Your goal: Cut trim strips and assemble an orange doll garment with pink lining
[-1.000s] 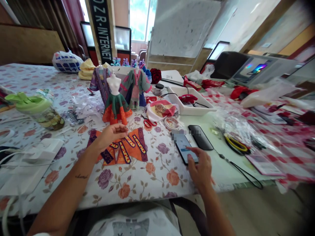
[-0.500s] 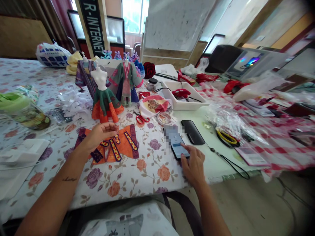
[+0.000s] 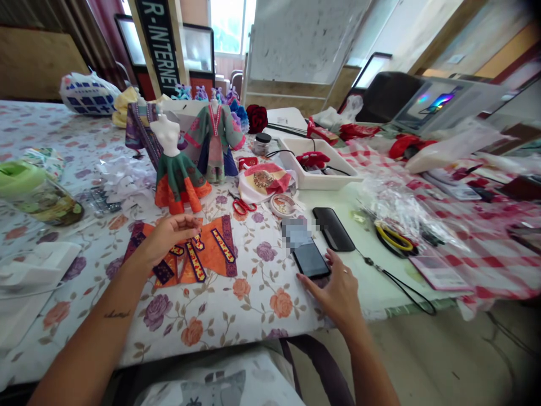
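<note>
My right hand is at the near end of a smartphone lying on the table, thumb and fingers spread around its lower corners. The phone's screen looks dark, and its upper part is blurred out. Over an orange fabric piece with purple patterned edges hovers my left hand, fingers curled with the tips together; whatever they pinch is too small to make out. Several yellow-and-purple trimmed strips lie on that fabric. To the right of the phone rests a black case with a cord loop.
Behind the fabric stand dress forms, one in a green-and-orange skirt, another in a green robe. Red scissors, a roll of tape and a white tray lie further back. A green-lidded jar is at left.
My right hand has drawn back from the phone's screen and its fingers have spread apart. The screen has gone from lit to dark. My left hand has stayed nearly still.
</note>
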A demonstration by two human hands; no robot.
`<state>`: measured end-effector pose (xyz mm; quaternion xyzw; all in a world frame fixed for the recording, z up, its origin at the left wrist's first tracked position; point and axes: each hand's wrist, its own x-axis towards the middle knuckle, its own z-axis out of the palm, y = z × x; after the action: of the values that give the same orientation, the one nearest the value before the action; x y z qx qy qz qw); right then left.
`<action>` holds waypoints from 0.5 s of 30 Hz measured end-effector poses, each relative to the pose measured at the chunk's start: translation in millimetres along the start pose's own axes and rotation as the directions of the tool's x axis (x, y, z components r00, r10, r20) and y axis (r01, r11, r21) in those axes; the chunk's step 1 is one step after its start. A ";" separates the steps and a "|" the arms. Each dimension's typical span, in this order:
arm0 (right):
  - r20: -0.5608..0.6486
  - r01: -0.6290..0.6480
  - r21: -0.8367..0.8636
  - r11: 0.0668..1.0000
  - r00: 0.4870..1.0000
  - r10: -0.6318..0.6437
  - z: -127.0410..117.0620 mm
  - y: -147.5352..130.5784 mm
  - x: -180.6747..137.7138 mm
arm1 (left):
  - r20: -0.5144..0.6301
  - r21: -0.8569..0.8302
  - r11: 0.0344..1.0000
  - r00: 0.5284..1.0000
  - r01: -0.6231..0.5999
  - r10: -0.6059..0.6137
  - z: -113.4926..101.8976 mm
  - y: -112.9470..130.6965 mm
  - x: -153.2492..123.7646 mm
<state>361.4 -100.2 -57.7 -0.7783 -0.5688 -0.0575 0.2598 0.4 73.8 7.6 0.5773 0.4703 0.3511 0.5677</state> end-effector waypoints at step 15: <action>0.007 0.068 0.080 0.994 0.998 -0.069 -6.2 -4.2 4.8 | -0.054 0.076 0.989 0.991 0.130 -0.126 1.9 -13.9 1.0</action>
<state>360.5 -98.1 -49.1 -0.7475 -0.5983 -0.0401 0.2858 0.5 72.9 -6.5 0.5592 0.5337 0.3091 0.5540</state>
